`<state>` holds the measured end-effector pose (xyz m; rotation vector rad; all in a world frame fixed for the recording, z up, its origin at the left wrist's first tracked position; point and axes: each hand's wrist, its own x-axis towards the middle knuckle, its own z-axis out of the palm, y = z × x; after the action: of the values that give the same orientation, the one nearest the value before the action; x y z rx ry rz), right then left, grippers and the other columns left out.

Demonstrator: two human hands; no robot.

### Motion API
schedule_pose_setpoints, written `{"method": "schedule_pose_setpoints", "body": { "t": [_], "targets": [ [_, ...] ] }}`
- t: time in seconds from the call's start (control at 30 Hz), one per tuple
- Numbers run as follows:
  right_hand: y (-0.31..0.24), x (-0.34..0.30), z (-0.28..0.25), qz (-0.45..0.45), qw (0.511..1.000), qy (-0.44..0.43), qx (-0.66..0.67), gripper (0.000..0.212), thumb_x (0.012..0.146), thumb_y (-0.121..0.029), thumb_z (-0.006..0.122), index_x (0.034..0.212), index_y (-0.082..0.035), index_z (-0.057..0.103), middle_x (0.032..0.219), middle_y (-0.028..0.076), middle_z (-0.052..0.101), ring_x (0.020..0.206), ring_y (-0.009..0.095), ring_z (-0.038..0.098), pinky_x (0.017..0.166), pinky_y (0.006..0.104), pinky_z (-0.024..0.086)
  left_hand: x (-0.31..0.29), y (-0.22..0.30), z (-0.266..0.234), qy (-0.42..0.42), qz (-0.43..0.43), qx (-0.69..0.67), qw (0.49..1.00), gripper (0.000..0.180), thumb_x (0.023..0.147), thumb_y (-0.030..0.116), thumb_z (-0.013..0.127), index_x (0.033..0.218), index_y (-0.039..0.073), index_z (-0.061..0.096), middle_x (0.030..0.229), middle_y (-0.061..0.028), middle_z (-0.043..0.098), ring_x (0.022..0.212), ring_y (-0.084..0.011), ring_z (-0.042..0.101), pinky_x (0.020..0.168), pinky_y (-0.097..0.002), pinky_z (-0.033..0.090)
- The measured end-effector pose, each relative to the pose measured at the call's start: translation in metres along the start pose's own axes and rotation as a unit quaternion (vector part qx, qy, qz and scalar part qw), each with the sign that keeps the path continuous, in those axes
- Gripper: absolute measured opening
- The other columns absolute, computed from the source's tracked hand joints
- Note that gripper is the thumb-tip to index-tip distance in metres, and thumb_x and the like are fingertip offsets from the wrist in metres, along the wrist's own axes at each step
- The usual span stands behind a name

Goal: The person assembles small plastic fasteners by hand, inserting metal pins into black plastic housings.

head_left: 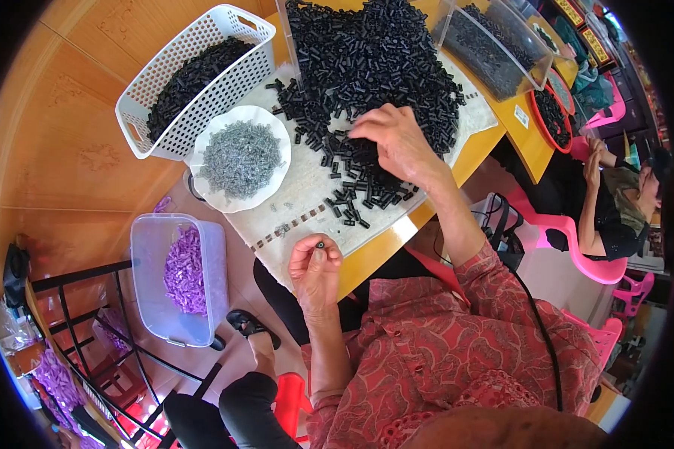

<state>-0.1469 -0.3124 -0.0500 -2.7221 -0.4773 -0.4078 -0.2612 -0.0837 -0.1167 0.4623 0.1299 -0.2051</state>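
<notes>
My left hand (314, 273) is closed in front of the table edge, with a small black cylindrical piece (320, 245) pinched between thumb and fingers. Only the round end of that piece shows. Over the large heap of short black pieces (382, 60) reaches my right hand (397, 142), its fingers bent and apart at the heap's near side. Nothing is visible in its grasp, though its fingertips are partly lost against the black. Loose black pieces (352, 213) lie scattered on the pale cloth below it. Left of the heap, a white scalloped plate (283, 153) holds many tiny clear pieces (240, 157).
A white perforated basket (135, 112) of black pieces stands at the far left, a clear bin (502, 37) at the far right. On the floor sits a translucent tub (146, 284) with purple pieces. Another person (614, 202) sits at right by a pink chair (577, 243).
</notes>
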Motion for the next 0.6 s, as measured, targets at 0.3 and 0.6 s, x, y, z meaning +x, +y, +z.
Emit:
{"method": "schedule_pose_setpoints", "body": {
  "t": [0.3,0.6],
  "targets": [
    [0.008,-0.021,0.0,0.008,0.999,-0.033,-0.014,0.02,0.06,0.009,0.062,0.07,-0.009,0.063,0.092,-0.001,0.063,0.092,0.02,0.053,0.082,0.0351,0.037,0.0,-0.001,-0.002,0.002,-0.001,0.002,1.0,0.02,0.086,0.003,0.063,0.106,0.0,0.061,0.098,-0.0128,0.061,0.079,-0.0193,0.055,0.065,-0.0275,0.044],
    [0.018,-0.028,-0.008,0.028,0.999,0.017,-0.008,0.022,0.059,0.013,0.06,0.069,-0.007,0.058,0.086,0.0,0.062,0.087,0.021,0.054,0.078,0.0343,0.039,0.0,-0.001,0.0,-0.002,-0.002,0.004,1.0,0.02,0.086,0.003,0.062,0.105,0.0,0.061,0.097,-0.0126,0.061,0.078,-0.0193,0.055,0.065,-0.0277,0.043]
  ]
}}
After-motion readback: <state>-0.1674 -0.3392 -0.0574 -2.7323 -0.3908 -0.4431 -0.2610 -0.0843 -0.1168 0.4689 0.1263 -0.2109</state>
